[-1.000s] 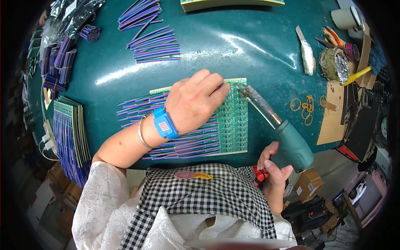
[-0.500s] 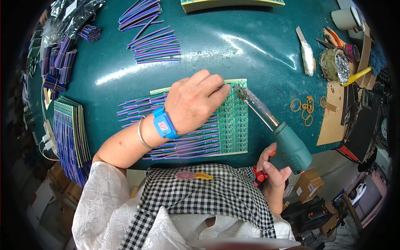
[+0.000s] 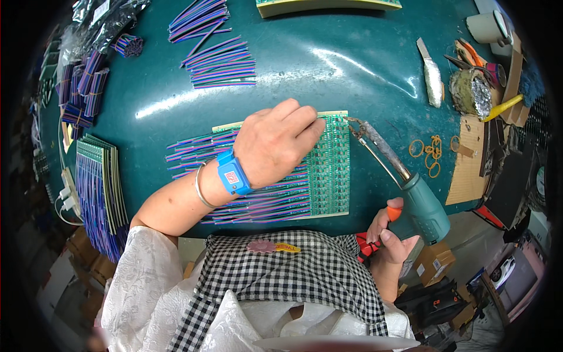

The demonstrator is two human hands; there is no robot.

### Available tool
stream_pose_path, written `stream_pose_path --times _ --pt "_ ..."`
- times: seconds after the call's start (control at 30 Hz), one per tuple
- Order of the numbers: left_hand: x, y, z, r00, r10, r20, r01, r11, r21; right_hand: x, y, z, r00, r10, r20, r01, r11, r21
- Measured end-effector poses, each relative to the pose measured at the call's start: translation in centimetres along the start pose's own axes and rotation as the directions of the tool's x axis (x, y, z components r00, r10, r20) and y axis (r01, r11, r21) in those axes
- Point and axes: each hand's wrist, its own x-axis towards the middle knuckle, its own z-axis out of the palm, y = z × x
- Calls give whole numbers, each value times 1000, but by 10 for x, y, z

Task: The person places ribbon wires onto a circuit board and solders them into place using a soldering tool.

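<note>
The left hand (image 3: 275,144) stayed pressed flat, fingers together, on the green circuit board panel (image 3: 328,170) at the table's centre, holding nothing. The right hand (image 3: 393,232), at four o'clock from the panel, was closed around the soldering iron (image 3: 410,188). Its tip had pulled back from the panel's top right corner to just off its three o'clock edge.

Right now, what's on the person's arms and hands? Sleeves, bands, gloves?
Both hands are bare, no gloves. The left hand has a bright blue strap with a red-and-white patch around the wrist, and beside it a thin silver metal bangle. A white textured sleeve covers the left upper arm. The right hand and its forearm show no band or sleeve.
</note>
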Motion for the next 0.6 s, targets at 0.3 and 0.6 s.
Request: stream_pose_path --times 0.3,0.6 --pt "0 5 -17 991 -99 91 101 995 -19 -2 -1 -2 998 -56 11 56 998 14" --pt "-10 -65 -46 948 -314 -48 318 940 126 2 3 -11 991 -119 59 117 992 43"
